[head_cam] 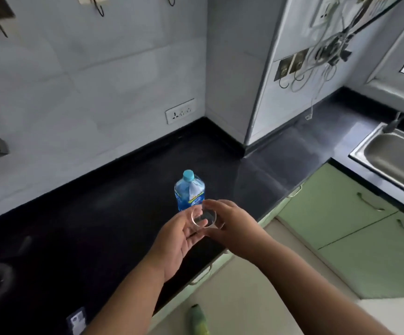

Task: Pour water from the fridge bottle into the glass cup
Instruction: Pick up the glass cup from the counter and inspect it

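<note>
A clear plastic water bottle [190, 191] with a blue label and a light-blue cap stands upright on the black counter [99, 213], cap on. Just in front of it, a small clear glass cup [203, 218] is held above the counter's front edge. My right hand [230, 223] curls round the cup from the right. My left hand [181, 238] is palm-up beside and under the cup, its fingers touching the cup's left side. The cup looks empty.
A steel sink [394, 160] sits at the right. Green cabinet doors [355, 228] run below the counter. A wall socket [180, 114] is behind the bottle; cables [321, 61] hang on the right wall. A green object [199, 320] lies on the floor.
</note>
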`<action>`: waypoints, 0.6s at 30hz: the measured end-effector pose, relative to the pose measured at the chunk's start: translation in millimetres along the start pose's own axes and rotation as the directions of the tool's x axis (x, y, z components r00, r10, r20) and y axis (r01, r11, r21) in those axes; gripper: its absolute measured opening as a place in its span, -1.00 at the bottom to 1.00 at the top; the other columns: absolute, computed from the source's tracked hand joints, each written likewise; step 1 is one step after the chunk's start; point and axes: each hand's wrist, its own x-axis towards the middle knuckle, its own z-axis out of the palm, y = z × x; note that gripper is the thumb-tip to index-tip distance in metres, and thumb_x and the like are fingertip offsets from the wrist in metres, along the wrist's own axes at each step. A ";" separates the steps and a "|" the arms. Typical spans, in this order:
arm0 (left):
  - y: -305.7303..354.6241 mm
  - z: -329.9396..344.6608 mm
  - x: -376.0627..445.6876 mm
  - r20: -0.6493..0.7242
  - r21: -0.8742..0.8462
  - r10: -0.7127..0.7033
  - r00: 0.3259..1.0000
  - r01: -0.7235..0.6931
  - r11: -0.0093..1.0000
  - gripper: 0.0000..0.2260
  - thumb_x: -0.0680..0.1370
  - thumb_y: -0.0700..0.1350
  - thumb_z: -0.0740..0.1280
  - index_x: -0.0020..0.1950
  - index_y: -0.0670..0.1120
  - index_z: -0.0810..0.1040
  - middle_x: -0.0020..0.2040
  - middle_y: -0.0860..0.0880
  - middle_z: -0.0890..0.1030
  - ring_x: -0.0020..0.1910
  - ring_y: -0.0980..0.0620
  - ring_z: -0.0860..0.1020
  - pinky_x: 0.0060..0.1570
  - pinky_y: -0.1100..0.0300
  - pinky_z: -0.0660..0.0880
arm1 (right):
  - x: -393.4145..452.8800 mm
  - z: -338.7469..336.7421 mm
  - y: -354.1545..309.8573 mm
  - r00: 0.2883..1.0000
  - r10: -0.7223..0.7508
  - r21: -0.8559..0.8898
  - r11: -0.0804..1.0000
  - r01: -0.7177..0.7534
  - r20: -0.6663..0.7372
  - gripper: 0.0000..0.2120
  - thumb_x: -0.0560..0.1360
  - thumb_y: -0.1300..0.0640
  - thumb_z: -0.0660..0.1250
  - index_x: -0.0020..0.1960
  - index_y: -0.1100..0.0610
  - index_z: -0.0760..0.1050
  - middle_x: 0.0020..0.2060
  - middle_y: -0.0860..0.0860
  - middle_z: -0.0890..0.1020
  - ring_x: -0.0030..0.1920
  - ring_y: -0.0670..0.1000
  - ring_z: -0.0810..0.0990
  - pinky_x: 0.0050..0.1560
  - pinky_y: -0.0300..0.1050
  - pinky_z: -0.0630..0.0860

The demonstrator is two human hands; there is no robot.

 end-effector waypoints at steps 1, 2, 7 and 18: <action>1.3 -4.1 6.8 0.003 0.045 0.022 1.000 -0.023 0.999 -0.72 0.70 -0.16 0.29 0.39 -0.08 0.60 0.32 -0.05 0.68 0.31 -0.03 0.65 0.38 -0.03 0.52 | 11.6 1.4 3.3 1.000 -0.015 -0.007 1.000 0.015 0.016 -0.35 0.53 -0.07 0.48 0.56 -0.18 0.32 0.40 -0.15 0.44 0.04 -0.18 0.59 0.16 -0.21 0.56; 2.8 -9.1 13.6 0.009 0.130 0.047 0.999 -0.047 0.990 -0.69 0.69 -0.24 0.29 0.41 -0.04 0.58 0.32 -0.01 0.68 0.33 0.01 0.63 0.40 -0.01 0.51 | 23.2 3.3 6.9 0.999 -0.029 -0.018 0.999 0.030 0.031 -0.34 0.52 -0.09 0.49 0.56 -0.20 0.32 0.40 -0.15 0.42 0.04 -0.18 0.58 0.16 -0.20 0.56; 4.2 -29.8 30.3 -0.010 0.603 0.146 0.989 -0.111 0.790 -0.41 0.56 -0.37 0.38 0.46 0.16 0.42 0.34 0.25 0.55 0.27 0.47 0.49 0.23 0.39 0.50 | 66.3 19.4 14.0 0.984 -0.104 -0.049 0.992 0.112 0.148 -0.34 0.53 -0.08 0.47 0.56 -0.22 0.30 0.42 -0.18 0.42 0.12 -0.14 0.60 0.18 -0.17 0.55; -23.3 -64.7 62.8 -0.313 0.818 0.473 0.824 -0.020 0.575 -0.51 0.37 -0.18 0.64 0.26 0.04 0.62 0.08 0.13 0.68 0.05 0.24 0.63 0.02 0.39 0.54 | 127.4 80.4 18.0 0.889 -0.259 0.054 0.964 0.258 0.378 -0.36 0.60 0.12 0.32 0.63 -0.08 0.22 0.50 -0.09 0.41 0.49 -0.03 0.41 0.42 -0.18 0.35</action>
